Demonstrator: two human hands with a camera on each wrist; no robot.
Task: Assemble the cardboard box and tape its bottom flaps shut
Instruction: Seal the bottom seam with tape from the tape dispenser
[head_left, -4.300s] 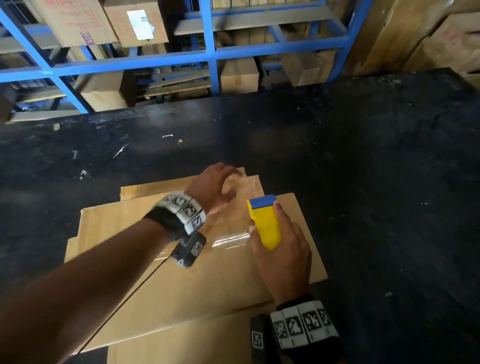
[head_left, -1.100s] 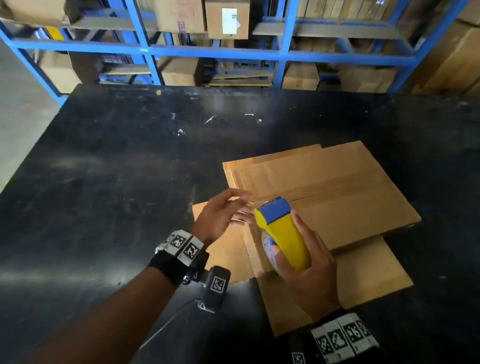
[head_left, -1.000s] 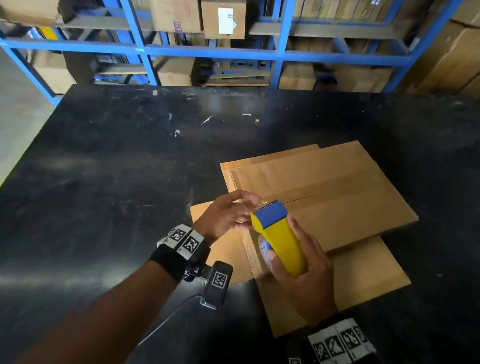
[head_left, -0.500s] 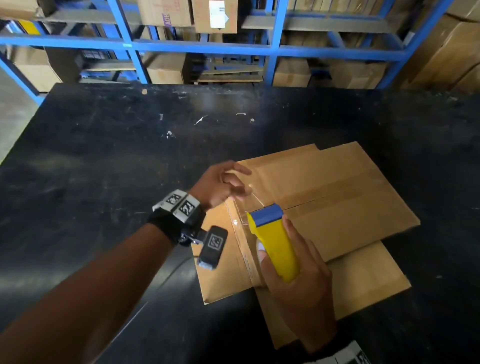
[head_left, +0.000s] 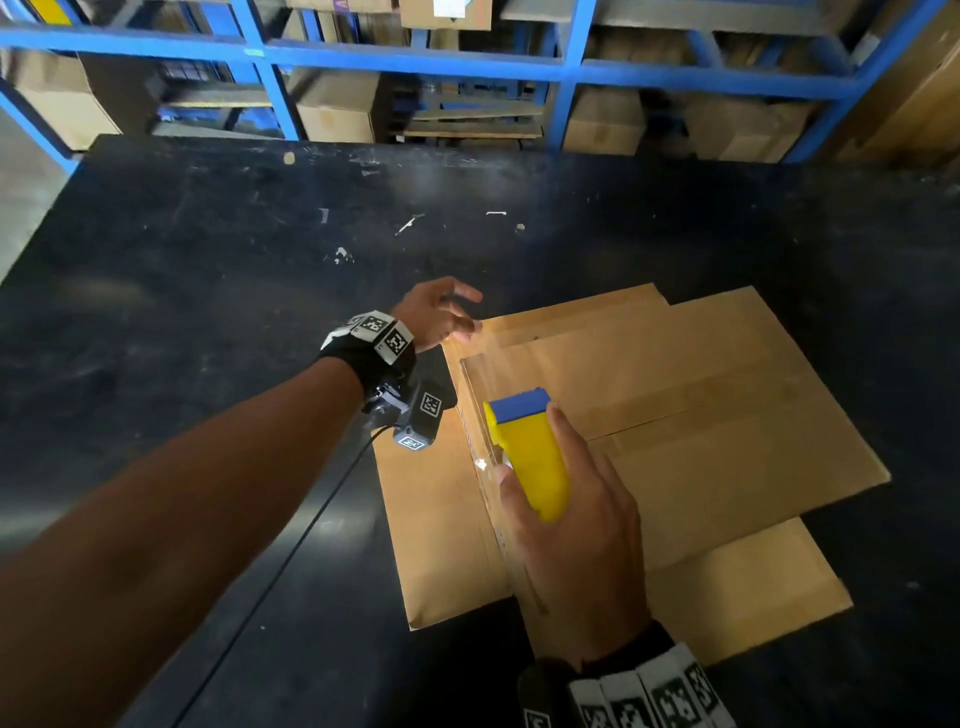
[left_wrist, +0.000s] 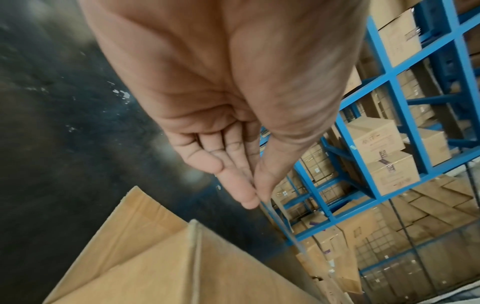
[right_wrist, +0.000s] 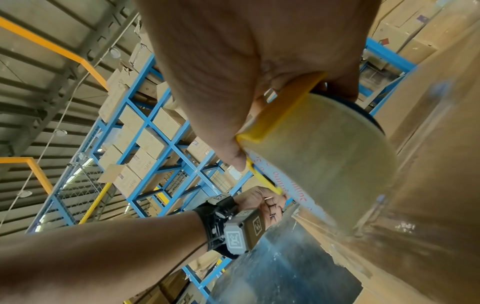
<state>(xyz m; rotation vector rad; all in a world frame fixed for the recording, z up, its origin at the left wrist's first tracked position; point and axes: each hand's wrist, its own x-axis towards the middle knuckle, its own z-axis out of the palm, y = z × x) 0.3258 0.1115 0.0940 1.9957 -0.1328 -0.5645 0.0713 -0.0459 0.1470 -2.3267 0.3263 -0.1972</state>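
Observation:
A brown cardboard box (head_left: 675, 395) lies on the black table (head_left: 208, 291) with its closed flaps facing up. My right hand (head_left: 566, 483) grips a yellow and blue tape dispenser (head_left: 519, 410) at the box's left edge; its clear tape roll (right_wrist: 319, 160) sits against the cardboard (right_wrist: 428, 185). My left hand (head_left: 465, 317) hovers by the box's far left corner. In the left wrist view, thumb and fingers (left_wrist: 255, 197) pinch the end of a clear tape strip (left_wrist: 280, 222) stretched above the box (left_wrist: 155, 267).
Blue metal racking (head_left: 561, 67) stacked with cardboard cartons (head_left: 337, 111) stands behind the table's far edge. The table's left edge (head_left: 47, 208) borders grey floor. A black cable (head_left: 291, 561) hangs from my left wrist camera.
My left hand has drawn away from the dispenser toward the box's far left corner, pulling tape out. The right hand with the dispenser has stayed at the left edge.

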